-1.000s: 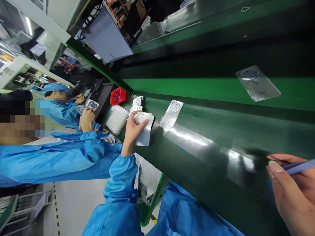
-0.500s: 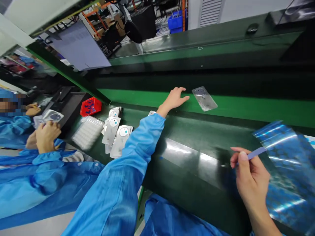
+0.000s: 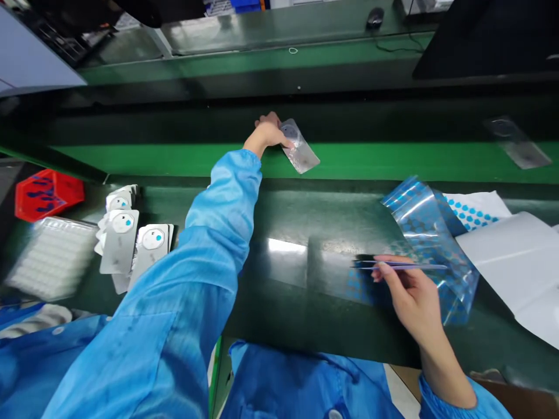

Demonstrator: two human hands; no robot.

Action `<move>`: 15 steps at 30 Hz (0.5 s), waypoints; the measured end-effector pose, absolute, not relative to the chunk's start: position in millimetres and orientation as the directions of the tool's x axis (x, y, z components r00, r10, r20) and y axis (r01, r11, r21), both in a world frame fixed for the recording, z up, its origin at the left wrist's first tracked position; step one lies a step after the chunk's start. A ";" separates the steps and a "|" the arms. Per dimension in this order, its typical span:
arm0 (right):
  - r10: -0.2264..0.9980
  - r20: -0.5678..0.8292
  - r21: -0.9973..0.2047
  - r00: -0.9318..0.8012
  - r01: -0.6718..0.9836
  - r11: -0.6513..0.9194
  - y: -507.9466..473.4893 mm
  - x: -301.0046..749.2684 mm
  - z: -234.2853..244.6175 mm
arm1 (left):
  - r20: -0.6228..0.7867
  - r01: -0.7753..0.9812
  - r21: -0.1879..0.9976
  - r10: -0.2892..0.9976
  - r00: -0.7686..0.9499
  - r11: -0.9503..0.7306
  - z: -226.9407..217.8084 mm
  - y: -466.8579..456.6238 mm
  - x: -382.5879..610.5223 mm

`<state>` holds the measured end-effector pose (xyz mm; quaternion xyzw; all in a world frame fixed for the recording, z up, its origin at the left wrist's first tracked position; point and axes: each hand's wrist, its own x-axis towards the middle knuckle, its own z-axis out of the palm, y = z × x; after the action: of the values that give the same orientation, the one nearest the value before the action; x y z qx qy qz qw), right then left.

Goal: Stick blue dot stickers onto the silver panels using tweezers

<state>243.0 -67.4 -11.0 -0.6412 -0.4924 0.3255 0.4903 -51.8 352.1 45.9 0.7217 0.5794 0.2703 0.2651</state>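
Note:
At the green ledge my left hand (image 3: 271, 131) is on a flat silver plate with a round ring at one end (image 3: 302, 156). Its thumb lies over the plate's left side and the other fingers curl at the upper left edge, partly hidden. My right hand (image 3: 413, 294) pinches slim purple tweezers (image 3: 399, 266), whose dark tips point left above the dark green bench (image 3: 279, 317). Behind that hand lies a glossy clear-blue plastic sheet (image 3: 430, 224).
Several similar plates (image 3: 120, 241) are piled at left, beside a clear ribbed tray (image 3: 50, 256) and a red bin (image 3: 48, 195) of small blue pieces. Blue dot stickers (image 3: 474, 214) and white paper (image 3: 519, 270) lie at right. Another plate (image 3: 519, 142) rests on the ledge.
My left hand has reached the silver plate and closed on its edge. The view has swung right, and the tweezers now lie level, tips pointing left.

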 end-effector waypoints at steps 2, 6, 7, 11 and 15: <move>0.972 0.028 -0.951 0.233 0.306 -0.046 -64.9 239.9 -15.3 | 0.072 0.651 0.743 0.986 0.153 -0.155 55.1 350.4 -53.8; 0.982 0.016 -0.926 0.189 0.374 -0.057 -61.6 237.4 -20.4 | 0.147 0.418 0.879 0.965 0.217 -0.228 78.3 297.9 -54.6; 0.982 0.016 -0.918 0.190 0.391 -0.060 -61.3 237.6 -21.2 | 0.145 0.377 0.900 0.966 0.216 -0.219 84.4 275.9 -54.8; 0.979 0.019 -0.905 0.203 0.420 -0.069 -62.0 238.6 -23.2 | -0.009 0.131 0.991 0.978 0.210 -0.019 95.7 174.6 -51.4; 0.976 0.019 -0.910 0.215 0.409 -0.072 -63.0 239.6 -23.1 | -0.176 -0.284 0.883 0.825 0.536 0.373 70.7 95.6 -39.5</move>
<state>239.6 -63.0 -23.1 -0.6522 -0.5309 0.3328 0.4267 -39.5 95.6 70.7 0.4271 0.3169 0.3624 0.7654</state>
